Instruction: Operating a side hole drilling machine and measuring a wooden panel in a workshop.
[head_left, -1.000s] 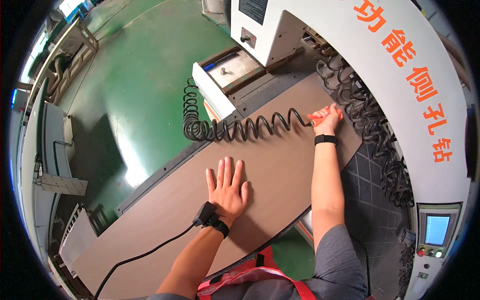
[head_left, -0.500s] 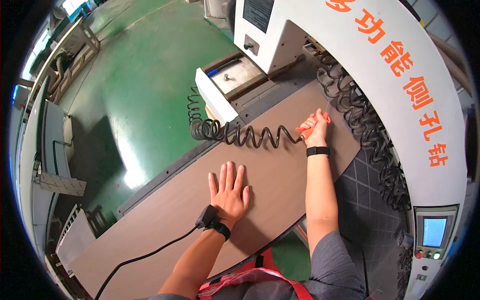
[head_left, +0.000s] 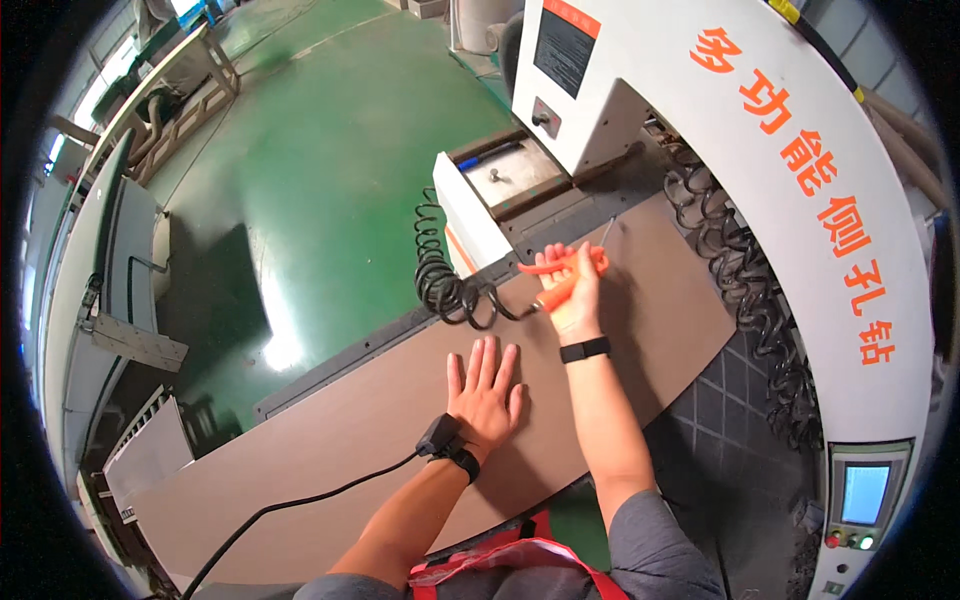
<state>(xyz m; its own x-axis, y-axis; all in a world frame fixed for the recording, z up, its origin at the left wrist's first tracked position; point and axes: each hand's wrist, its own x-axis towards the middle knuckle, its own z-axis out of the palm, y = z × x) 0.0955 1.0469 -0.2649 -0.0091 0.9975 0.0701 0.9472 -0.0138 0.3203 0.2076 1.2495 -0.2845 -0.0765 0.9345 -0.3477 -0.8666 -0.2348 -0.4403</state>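
My left hand [head_left: 484,404] lies flat on a long brown panel [head_left: 340,445], fingers stretched out and holding nothing. To its right and a little farther away, my right hand [head_left: 577,310] grips an orange air blow gun [head_left: 557,293] above the panel. Its thin metal nozzle [head_left: 609,232] points away from me. The palm is turned partly upward, and the fingers sit loosely around the orange lever. A black coiled hose [head_left: 440,285] joins the gun's handle from the left. Both wrists wear black bands, and a dark box with a cable sits on the left one.
A white machine arm [head_left: 660,50] with orange lettering curves along the right, above more coiled hoses [head_left: 735,250]. A control panel with a lit screen [head_left: 865,492] stands at lower right. Beyond the panel's far edge lies green floor [head_left: 340,200]. A black cable [head_left: 300,505] crosses the panel.
My right hand has drawn the air blow gun leftward, closer to my left hand, and its grip looks looser. The coiled hose has bunched up. My left hand stays flat on the panel.
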